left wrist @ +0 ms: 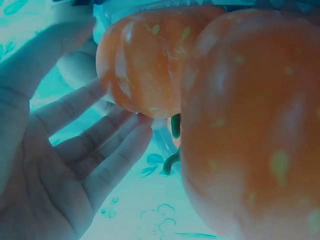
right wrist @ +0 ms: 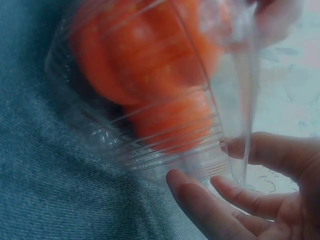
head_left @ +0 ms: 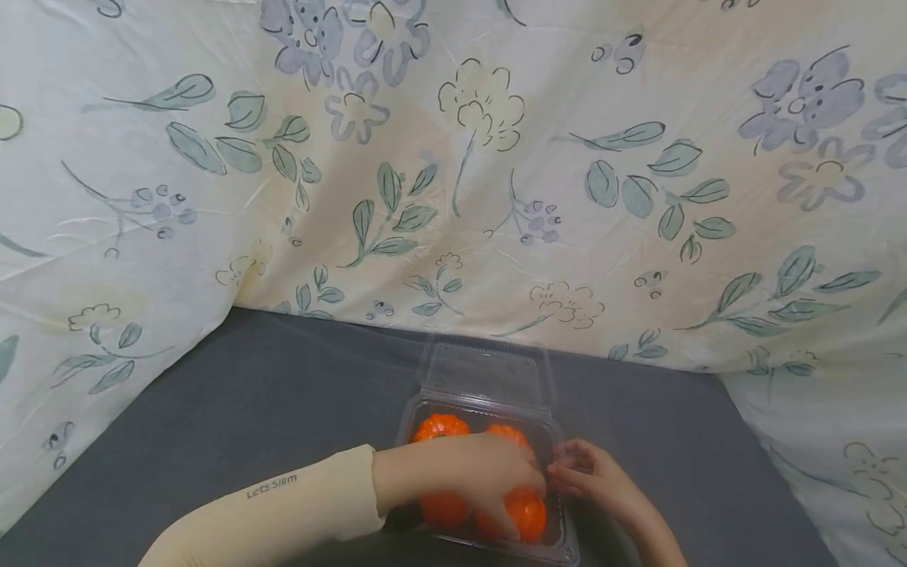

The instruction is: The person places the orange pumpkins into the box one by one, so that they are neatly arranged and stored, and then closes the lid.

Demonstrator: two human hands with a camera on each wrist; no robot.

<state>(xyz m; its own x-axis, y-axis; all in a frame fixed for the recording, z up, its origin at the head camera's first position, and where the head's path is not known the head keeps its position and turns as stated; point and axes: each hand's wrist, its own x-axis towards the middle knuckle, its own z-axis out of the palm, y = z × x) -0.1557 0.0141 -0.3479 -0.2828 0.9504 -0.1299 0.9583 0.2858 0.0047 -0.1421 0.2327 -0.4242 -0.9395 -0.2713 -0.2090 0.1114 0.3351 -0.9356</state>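
Observation:
A clear plastic clamshell container [head_left: 411, 421] stands with its lid [head_left: 489, 368] folded back, in the head view. Inside are several small orange pumpkins [head_left: 441, 426] with pale flecks and green stems. My left hand [head_left: 475, 472] reaches over the container from the left. In the left wrist view its fairly straight fingers [left wrist: 120, 160] touch a pumpkin [left wrist: 145, 65], while the thumb is spread. A larger-looking pumpkin [left wrist: 250, 125] fills the right side there. My right hand [head_left: 595, 480] is at the container's right wall, fingers loosely bent. The right wrist view shows its fingertips [right wrist: 187, 192] beside the ribbed plastic.
Dark grey cloth [head_left: 283, 394] covers the surface under the container. A floral curtain [head_left: 482, 197] hangs behind and along both sides, close behind the lid. The left forearm's cream sleeve [head_left: 283, 504] crosses the front left.

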